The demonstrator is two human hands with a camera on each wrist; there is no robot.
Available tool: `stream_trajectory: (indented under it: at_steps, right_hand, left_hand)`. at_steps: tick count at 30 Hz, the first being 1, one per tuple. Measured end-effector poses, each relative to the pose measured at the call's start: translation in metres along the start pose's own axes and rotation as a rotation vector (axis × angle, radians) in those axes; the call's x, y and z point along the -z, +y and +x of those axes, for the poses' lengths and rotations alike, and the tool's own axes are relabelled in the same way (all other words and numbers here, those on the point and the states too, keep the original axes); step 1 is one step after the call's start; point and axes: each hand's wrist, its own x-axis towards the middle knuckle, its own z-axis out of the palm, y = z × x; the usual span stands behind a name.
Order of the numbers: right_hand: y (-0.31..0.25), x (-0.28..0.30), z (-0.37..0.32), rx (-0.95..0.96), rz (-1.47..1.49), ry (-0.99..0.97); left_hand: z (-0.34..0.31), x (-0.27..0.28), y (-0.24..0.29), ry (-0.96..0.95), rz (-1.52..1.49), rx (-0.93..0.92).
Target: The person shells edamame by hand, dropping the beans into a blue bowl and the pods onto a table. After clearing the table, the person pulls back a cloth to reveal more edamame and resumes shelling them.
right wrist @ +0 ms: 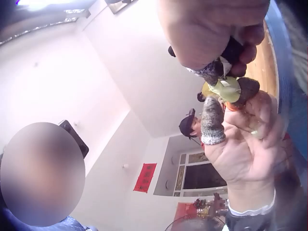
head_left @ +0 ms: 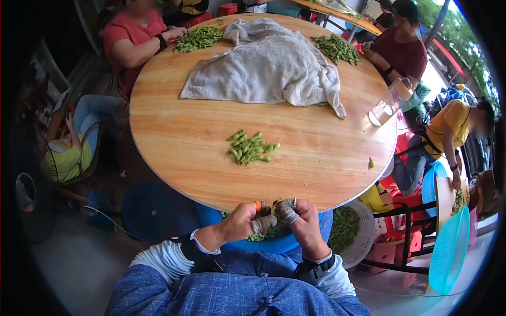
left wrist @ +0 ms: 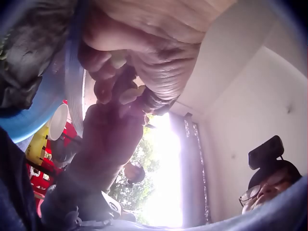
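left hand [head_left: 238,222]: curled fingers pinch pod [right wrist: 225,89] | right hand [head_left: 307,227]: capped fingertips pinch same pod | pod: between both hands, over basin [head_left: 279,246], at table [head_left: 327,158] edge | pile [head_left: 250,148]: mid-table

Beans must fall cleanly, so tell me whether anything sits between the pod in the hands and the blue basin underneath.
Nothing visible does. The left hand and right hand pinch the pod directly above the blue basin, which lies open beneath them.
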Motion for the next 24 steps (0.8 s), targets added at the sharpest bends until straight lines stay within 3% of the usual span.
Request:
stream_trajectory:
  at_steps: [2, 5, 8, 11, 12, 15, 16, 19, 21, 24]
  right_hand:
    - [-0.002, -0.002, 0.0, 0.041, 0.001, -0.024]
    - [-0.011, 0.005, 0.001, 0.101, -0.154, -0.155]
    - [-0.012, -0.002, -0.002, 0.111, -0.105, -0.1]
    - [-0.009, 0.01, -0.008, 0.163, -0.167, 0.073]
    - [-0.012, 0.02, -0.012, 0.139, -0.103, 0.196]
    - [-0.013, 0.077, -0.02, 0.298, -0.155, 0.573]
    - [-0.011, 0.099, -0.029, 0.297, -0.208, 0.636]
    - [-0.004, 0.141, -0.052, 0.251, -0.47, 0.795]
    - [0.0, 0.141, -0.058, 0.243, -0.349, 0.738]
    - [0.01, 0.134, -0.058, 0.242, -0.36, 0.685]
  left_hand:
    - [0.0, -0.003, -0.003, 0.081, 0.049, -0.071]
    - [0.0, -0.002, 0.005, 0.124, -0.018, 0.007]
    - [0.001, 0.0, -0.01, 0.108, 0.037, -0.004]
    - [0.0, -0.004, -0.013, -0.008, 0.175, -0.05]
    - [-0.004, -0.004, -0.009, -0.119, 0.335, -0.001]
    - [-0.006, 0.004, 0.008, -0.338, 0.664, 0.118]
    - [-0.005, 0.005, 0.017, -0.215, 0.645, 0.003]
    - [0.014, 0.013, 0.044, 0.17, 1.056, -0.11]
    - [0.038, 0.024, 0.048, 0.339, 1.287, -0.205]
    - [0.067, 0.036, 0.048, 0.321, 1.476, -0.114]
